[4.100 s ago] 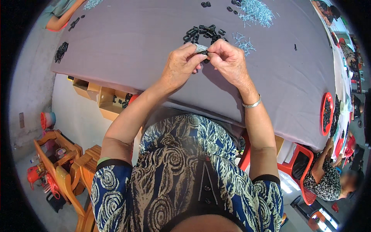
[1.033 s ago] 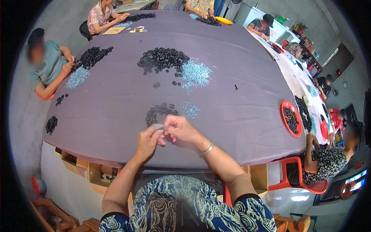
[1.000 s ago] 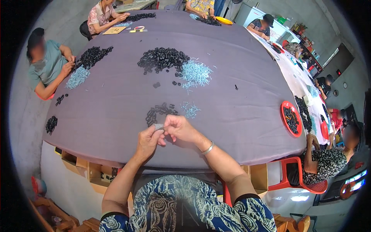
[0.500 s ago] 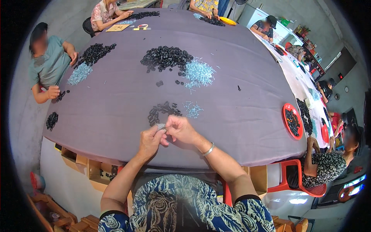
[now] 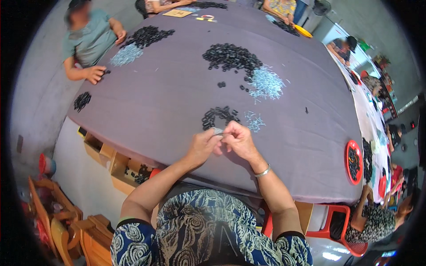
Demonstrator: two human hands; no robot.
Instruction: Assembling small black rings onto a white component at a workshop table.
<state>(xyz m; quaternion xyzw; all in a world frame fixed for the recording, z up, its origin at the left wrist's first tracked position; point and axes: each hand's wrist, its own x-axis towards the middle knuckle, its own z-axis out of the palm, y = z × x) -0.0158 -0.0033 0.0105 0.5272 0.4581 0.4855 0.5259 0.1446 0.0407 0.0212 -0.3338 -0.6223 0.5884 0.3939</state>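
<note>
Grey-clothed desk (image 5: 177, 111): against half a second ago, left hand (image 5: 203, 146) and right hand (image 5: 237, 141) stay together at the near edge, fingers pinched shut on a small pale part (image 5: 217, 131), assembly apparently continuing beside the black-piece ring (image 5: 219, 116).

- You have two hands: left hand (image 5: 202, 146), right hand (image 5: 237, 141), pinching one small grey piece (image 5: 218, 131).
- One red tray (image 5: 353, 162), right edge.
- One bracelet (image 5: 262, 171).
</note>
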